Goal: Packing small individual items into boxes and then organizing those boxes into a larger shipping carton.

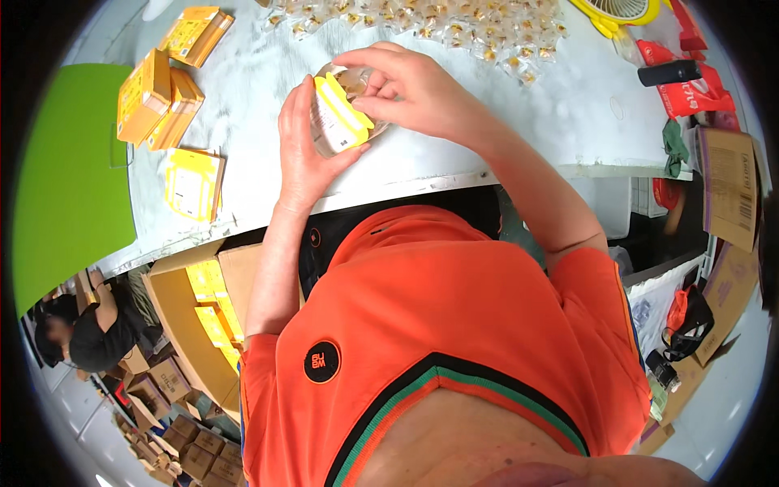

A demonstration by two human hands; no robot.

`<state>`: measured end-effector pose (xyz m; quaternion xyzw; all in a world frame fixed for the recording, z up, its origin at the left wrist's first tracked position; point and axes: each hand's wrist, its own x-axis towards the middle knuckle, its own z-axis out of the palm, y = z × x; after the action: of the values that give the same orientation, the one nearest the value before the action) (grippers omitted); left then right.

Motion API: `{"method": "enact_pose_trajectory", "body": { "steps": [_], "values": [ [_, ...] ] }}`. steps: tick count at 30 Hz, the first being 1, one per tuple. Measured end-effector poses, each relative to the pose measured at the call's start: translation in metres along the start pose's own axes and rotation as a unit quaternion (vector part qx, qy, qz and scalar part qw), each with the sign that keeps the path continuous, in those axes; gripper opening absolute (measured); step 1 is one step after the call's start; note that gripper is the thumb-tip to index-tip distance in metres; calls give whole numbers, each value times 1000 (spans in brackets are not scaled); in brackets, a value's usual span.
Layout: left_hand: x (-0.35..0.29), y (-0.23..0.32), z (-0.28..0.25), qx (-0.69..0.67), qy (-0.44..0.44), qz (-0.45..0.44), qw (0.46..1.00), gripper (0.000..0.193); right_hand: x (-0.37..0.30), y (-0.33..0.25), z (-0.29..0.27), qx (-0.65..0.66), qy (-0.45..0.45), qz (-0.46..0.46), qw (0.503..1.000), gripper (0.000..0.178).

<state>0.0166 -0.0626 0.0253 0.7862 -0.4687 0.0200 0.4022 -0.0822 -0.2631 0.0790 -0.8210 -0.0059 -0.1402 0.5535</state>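
My left hand (307, 152) holds a small yellow-and-white box (331, 120) above the table's near edge, fingers along its left side and thumb below. Clear plastic (326, 144) shows around the box. Bent over the box's right side is my right hand (415, 91). Its index finger reaches across the top, the thumb lies by the yellow edge and the other fingers curl inward. Something brownish shows through the plastic beneath these fingers. Whether the right fingertips pinch anything is hidden.
Stacked yellow boxes (146, 96) and a yellow-and-white stack (195, 185) stand at the left. Many small clear packets (454, 32) cover the far table. A yellow fan (621, 10), black cylinder (669, 73) and red bags (706, 93) lie right. An open carton (182, 304) stands below left; a person (97, 329) is beyond.
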Motion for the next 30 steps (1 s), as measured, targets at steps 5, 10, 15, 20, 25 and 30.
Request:
{"method": "enact_pose_trajectory", "body": {
  "steps": [5,10,15,20,25,30],
  "values": [
    [7,10,18,-103,51,-20,993,124,-8,-39,-21,-17,86,-18,996,41],
    [11,14,22,-288,116,-77,948,130,-32,-44,-40,-113,204,-104,967,33],
    [16,39,29,-328,154,-62,930,130,-44,-22,2,-110,210,-196,951,50],
    [6,48,25,-312,104,-88,940,121,-46,-20,27,12,278,-133,951,50],
    [11,43,14,-390,88,-139,906,77,-41,-9,14,104,267,-70,956,42],
    [9,60,21,-396,140,-137,897,62,-34,20,22,56,314,-35,947,18]
  ]
}}
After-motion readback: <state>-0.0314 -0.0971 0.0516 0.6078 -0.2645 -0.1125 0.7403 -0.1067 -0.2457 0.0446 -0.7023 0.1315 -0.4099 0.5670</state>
